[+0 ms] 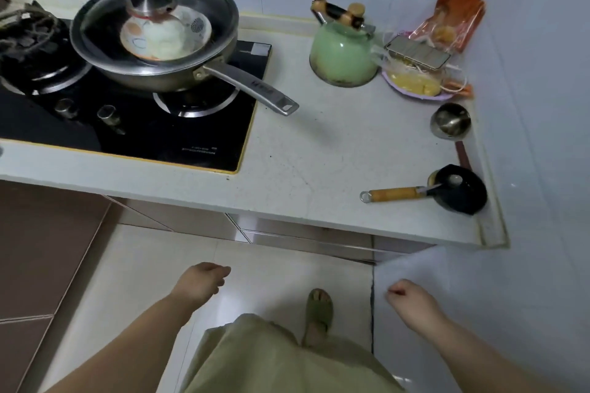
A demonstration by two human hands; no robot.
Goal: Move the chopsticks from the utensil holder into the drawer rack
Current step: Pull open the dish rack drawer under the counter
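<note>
No chopsticks, utensil holder or drawer rack show in this view. My left hand [201, 281] hangs below the counter edge over the floor, fingers loosely curled, holding nothing. My right hand [412, 300] hangs at the lower right near the wall, fingers curled shut with nothing in them. Closed drawer fronts [306, 238] run under the white counter [303, 153], above and between my hands.
A lidded steel pan [153, 38] with a long handle sits on the black gas hob [127, 118]. A green kettle [343, 54], a phone [416, 51], food bags, a steel cup [450, 120] and a small black pan with a wooden handle [459, 190] crowd the counter's right side.
</note>
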